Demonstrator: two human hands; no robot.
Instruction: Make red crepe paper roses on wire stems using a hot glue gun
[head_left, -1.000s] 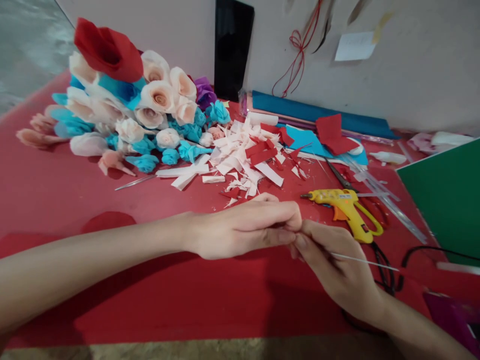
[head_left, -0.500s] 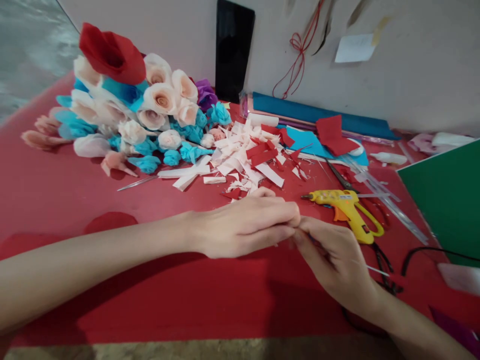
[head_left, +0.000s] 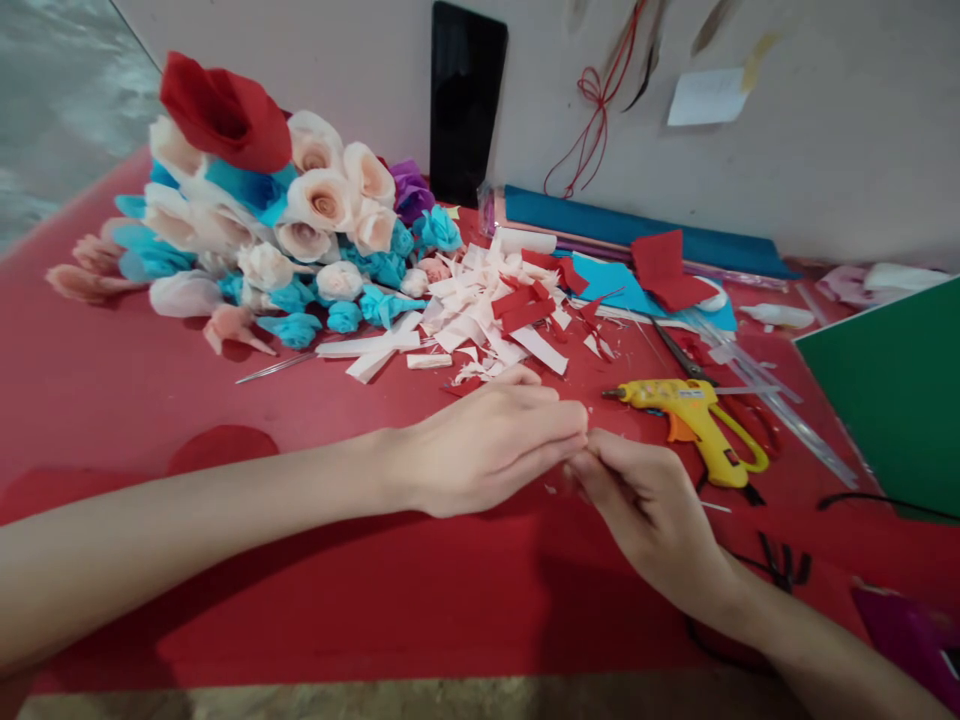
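My left hand (head_left: 495, 445) reaches in from the left, its fingers closed in a pinch above the red table (head_left: 360, 600). Right against its fingertips is my right hand (head_left: 652, 510), also pinching, thumb and forefinger pressed together. Whatever lies between the fingertips is hidden. Past the back of my right hand, the end of a thin white stick (head_left: 716, 507) pokes out; I cannot tell if it is held. Just beyond the hands lies a heap of white and red paper scraps (head_left: 469, 310). A yellow glue gun (head_left: 694, 410) rests on its side to the right.
Paper flowers (head_left: 322, 200) in several colours are piled at the back left. A black phone (head_left: 466, 105) leans on the wall. Scissors (head_left: 679, 350) and clear glue sticks (head_left: 795, 410) lie near the glue gun. At the right stands a green board (head_left: 892, 400); black cable (head_left: 780, 570) runs below.
Both hands, still pinched together, have shifted slightly left and up. The white stick's visible end has moved left too and shows less. The black cable by my right wrist lies differently.
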